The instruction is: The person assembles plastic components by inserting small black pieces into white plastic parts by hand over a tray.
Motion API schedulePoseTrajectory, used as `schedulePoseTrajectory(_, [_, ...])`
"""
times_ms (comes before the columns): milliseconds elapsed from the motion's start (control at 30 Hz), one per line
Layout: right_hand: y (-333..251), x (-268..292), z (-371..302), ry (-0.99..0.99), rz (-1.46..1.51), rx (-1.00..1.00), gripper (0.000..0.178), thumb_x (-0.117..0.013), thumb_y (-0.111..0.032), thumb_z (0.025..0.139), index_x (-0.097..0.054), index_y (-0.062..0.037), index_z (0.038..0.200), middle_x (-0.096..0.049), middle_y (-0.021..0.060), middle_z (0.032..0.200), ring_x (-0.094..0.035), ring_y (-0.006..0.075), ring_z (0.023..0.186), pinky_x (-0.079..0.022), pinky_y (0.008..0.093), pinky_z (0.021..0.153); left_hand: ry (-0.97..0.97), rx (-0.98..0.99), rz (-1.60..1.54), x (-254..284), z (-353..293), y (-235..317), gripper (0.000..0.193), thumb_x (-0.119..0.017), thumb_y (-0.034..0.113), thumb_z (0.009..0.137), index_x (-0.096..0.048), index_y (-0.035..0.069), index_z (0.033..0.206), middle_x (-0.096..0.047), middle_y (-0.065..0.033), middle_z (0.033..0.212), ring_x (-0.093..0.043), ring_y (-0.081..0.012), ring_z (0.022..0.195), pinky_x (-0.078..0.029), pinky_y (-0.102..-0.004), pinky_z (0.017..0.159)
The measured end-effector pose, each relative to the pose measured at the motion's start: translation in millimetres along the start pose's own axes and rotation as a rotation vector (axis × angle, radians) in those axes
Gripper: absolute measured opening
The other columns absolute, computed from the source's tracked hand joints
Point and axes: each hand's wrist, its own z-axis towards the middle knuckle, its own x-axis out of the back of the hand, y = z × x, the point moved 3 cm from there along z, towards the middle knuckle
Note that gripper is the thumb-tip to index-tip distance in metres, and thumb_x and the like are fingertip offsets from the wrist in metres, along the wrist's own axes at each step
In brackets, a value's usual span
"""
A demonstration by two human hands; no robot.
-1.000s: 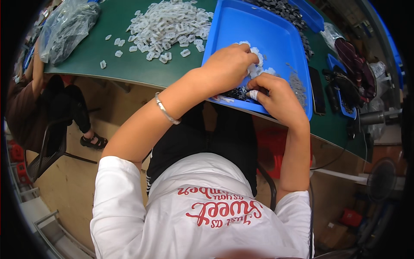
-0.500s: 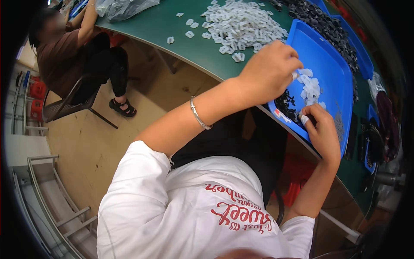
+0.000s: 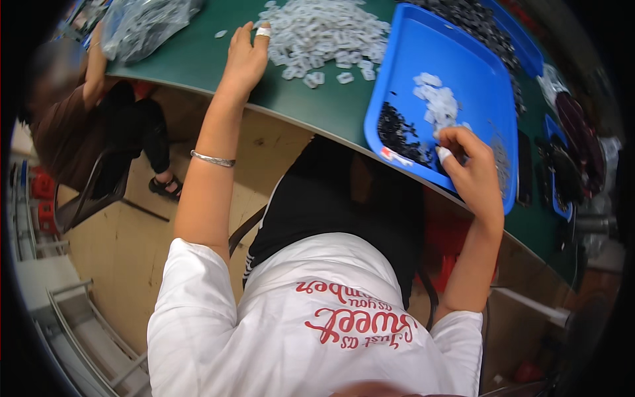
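Observation:
My left hand (image 3: 247, 61) is stretched out over the green table at the left edge of a heap of small translucent white plastic parts (image 3: 327, 33). Its fingers are extended, with white tape round one tip, and nothing shows in them. Over the blue tray (image 3: 397, 73), my right hand (image 3: 471, 171) is closed in a pinch, its taped thumb against the fingers. Its fingertips meet the lower end of a small pile of frosted white pieces (image 3: 441, 106); what they hold is too small to make out. Small black parts (image 3: 397, 132) lie in the tray's near left corner.
Small grey pieces (image 3: 499, 162) line the tray's right side. Black parts (image 3: 463, 20) are heaped behind it. A clear plastic bag (image 3: 149, 26) lies at the far left. Another person (image 3: 63, 132) sits at the table's left. A dark flat object (image 3: 524, 165) lies right of the tray.
My left hand has moved left from above the tray to the heap of white parts, and its fingers have straightened. My right hand stays at the frosted pieces, pinching. The view has shifted.

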Motion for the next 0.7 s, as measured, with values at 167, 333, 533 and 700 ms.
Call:
schedulePoseTrajectory(167, [16, 3, -2, 0.08, 0.232, -0.085, 0.013, -0.059, 0.003, 0.083, -0.063, 0.0017, 0.095, -0.063, 0.0036, 0.089, -0.056, 0.0096, 0.08, -0.045, 0.023, 0.07, 0.218, -0.278, 0.22, -24, -8, 44, 0.053, -0.055, 0.038, 0.092, -0.051, -0.001, 0.129, -0.041, -0.0279, 0.138, -0.035, -0.0409, 0.13, -0.028, -0.0454, 0.109])
schedulePoseTrajectory(333, [16, 11, -2, 0.134, 0.34, -0.151, 0.013, -0.058, 0.002, 0.086, -0.063, 0.0018, 0.099, -0.063, 0.0018, 0.092, -0.057, 0.0078, 0.084, -0.045, 0.0217, 0.074, -0.21, -0.681, -0.093, -73, -63, 149, 0.026, -0.065, 0.009, 0.084, -0.064, 0.003, 0.11, -0.064, -0.013, 0.109, -0.058, -0.0294, 0.104, -0.044, -0.0381, 0.093])
schedulePoseTrajectory(533, [20, 15, -2, 0.218, 0.447, -0.149, 0.015, -0.06, 0.001, 0.087, -0.063, 0.0019, 0.101, -0.064, 0.0014, 0.094, -0.058, 0.0066, 0.085, -0.046, 0.0205, 0.076, -0.548, -0.724, -0.061, -125, -97, 184, 0.024, -0.063, 0.003, 0.081, -0.065, 0.003, 0.104, -0.062, -0.0137, 0.097, -0.061, -0.0327, 0.09, -0.05, -0.0394, 0.079])
schedulePoseTrajectory(700, [21, 15, -2, 0.224, 0.505, -0.164, 0.017, -0.063, 0.001, 0.086, -0.063, 0.0011, 0.103, -0.063, 0.0022, 0.093, -0.058, 0.0069, 0.084, -0.046, 0.0203, 0.077, -0.575, -0.646, -0.086, -132, -94, 181, 0.022, -0.061, 0.0, 0.08, -0.068, 0.002, 0.101, -0.062, -0.0146, 0.093, -0.063, -0.0322, 0.079, -0.052, -0.0384, 0.073])
